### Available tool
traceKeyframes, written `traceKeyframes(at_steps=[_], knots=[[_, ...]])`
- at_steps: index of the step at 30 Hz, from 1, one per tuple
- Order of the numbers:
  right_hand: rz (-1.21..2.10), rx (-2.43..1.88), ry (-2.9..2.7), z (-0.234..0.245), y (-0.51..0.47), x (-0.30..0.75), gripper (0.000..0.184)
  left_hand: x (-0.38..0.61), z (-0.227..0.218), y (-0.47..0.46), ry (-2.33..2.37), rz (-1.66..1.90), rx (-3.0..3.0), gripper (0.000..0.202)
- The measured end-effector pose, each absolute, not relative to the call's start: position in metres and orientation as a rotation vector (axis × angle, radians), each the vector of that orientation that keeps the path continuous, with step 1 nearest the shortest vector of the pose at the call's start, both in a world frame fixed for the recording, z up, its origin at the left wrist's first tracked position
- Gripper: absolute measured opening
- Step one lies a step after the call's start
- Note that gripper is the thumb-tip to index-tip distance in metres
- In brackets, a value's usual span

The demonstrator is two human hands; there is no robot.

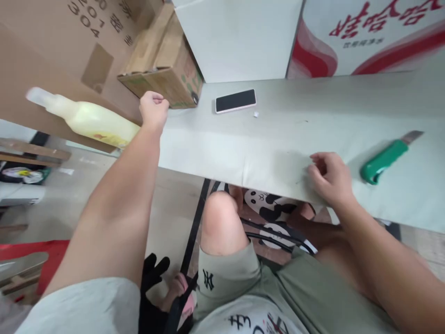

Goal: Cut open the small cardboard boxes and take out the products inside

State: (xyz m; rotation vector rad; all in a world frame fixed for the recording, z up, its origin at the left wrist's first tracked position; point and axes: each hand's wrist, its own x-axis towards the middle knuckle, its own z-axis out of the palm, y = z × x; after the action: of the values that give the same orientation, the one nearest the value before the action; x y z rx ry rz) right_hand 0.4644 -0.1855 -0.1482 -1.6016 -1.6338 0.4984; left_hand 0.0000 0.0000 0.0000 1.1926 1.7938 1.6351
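Note:
My left hand [154, 110] is over the far left of the table, just in front of a small cardboard box [174, 69]. Its fingers are curled in with the thumb against them; whatever they may hold is hidden. Behind my left forearm a pale yellow bottle [99, 121] with a whitish cap shows in part. Near the table's front edge, my right hand [332, 178] is loosely closed, with a dark hollow inside the curl and nothing visible in it. A green utility knife [384, 160], blade out, lies to its right, apart from it.
A black, pale-edged phone-like device [235, 101] lies on the pale table [278, 134], with a small white scrap [256, 114] beside it. Along the back stand a white box [243, 41] and a red-and-white carton [368, 51]. A large cardboard box [52, 55] is at left.

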Motion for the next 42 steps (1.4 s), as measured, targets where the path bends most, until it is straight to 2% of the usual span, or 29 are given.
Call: traceKeyframes(at_steps=[2,6,12,22,28,32,38,42], knots=[[0.478,-1.619,-1.660,-0.146,-0.188,0.461,0.019,-0.012,-0.001,0.021,1.914,1.562,1.234,0.048],[0.440,-1.677,-1.722,-0.139,-0.190,0.454,0.016,-0.001,0.002,0.060,2.141,1.440,1.304,0.061],[0.433,-1.702,-1.710,-0.134,-0.189,0.449,0.012,0.015,0.005,0.095,2.312,1.436,1.086,0.057],[0.443,-1.632,-1.766,-0.136,-0.189,0.453,0.013,0.025,0.014,0.077,2.360,1.335,1.132,0.077],[0.533,-1.705,-1.736,-0.139,-0.189,0.452,0.025,0.019,0.029,0.028,2.466,0.871,1.378,0.093],[0.568,-1.656,-1.724,-0.140,-0.188,0.453,0.024,0.016,0.034,-0.020,2.499,0.835,1.342,0.086],[0.594,-1.519,-1.695,-0.136,-0.190,0.455,0.024,0.046,0.038,-0.130,2.536,0.518,1.560,0.095],[0.485,-1.498,-1.623,-0.130,-0.191,0.466,0.026,0.062,0.035,-0.192,2.460,0.453,1.757,0.087]])
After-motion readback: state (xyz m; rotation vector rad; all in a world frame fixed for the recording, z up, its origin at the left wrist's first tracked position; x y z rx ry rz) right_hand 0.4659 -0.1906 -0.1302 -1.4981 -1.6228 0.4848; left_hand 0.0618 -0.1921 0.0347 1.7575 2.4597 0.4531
